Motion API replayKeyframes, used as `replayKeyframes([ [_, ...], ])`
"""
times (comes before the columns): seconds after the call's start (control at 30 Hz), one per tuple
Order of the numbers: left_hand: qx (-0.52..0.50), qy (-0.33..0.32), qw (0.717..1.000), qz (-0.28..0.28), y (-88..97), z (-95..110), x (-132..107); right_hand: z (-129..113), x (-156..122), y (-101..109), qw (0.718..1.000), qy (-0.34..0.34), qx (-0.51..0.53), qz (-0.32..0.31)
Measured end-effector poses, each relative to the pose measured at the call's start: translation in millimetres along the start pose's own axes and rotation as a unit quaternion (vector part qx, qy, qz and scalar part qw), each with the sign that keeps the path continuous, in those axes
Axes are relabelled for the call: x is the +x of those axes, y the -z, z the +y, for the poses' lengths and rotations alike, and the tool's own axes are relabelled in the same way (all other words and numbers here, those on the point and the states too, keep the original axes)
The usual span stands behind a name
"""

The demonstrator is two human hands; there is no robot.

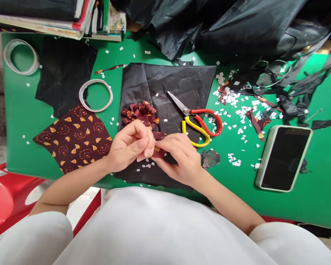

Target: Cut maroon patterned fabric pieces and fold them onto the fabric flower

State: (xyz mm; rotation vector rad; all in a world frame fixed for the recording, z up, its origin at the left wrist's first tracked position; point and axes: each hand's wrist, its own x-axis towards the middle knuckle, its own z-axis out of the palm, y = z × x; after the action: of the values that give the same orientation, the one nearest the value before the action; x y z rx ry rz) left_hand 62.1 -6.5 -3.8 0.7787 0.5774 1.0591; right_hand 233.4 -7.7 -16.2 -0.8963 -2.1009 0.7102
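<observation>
Close together over a black sheet (168, 82), my two hands work around a small maroon patterned fabric piece (160, 152). My right hand (180, 156) pinches this piece between thumb and fingers. The fingers of my left hand (134, 141) are curled against the thumb, touching or almost touching the right fingertips; what they hold, if anything, is hidden. Just beyond the left hand lies a bunch of gathered maroon fabric petals (140, 113). Scissors (193, 117) with one red and one yellow handle rest partly spread to the right.
A larger maroon patterned cloth (77, 138) lies left, near two tape rolls (96, 95) and a black piece (66, 70). White paper bits (241, 114) and black scraps (289, 106) litter the right, beside a phone (284, 158). Books (105, 22) and black sheeting (209, 25) line the back.
</observation>
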Motion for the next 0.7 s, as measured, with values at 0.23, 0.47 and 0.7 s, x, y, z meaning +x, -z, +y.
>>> replayKeyframes([
  [0.23, 0.001, -0.012, 1.000, -0.005, 4.7, 1, 3, 4, -2, -4, 0.999, 0.013, 0.006, 0.052],
  [0.47, -0.001, -0.004, 1.000, 0.001, 6.1, 0, 4, 5, -4, -5, 0.994, 0.077, -0.054, 0.053],
  [0.7, 0.098, -0.045, 0.992, 0.067, 11.4, 13, 11, 10, -4, -2, 0.992, 0.064, -0.098, 0.048],
])
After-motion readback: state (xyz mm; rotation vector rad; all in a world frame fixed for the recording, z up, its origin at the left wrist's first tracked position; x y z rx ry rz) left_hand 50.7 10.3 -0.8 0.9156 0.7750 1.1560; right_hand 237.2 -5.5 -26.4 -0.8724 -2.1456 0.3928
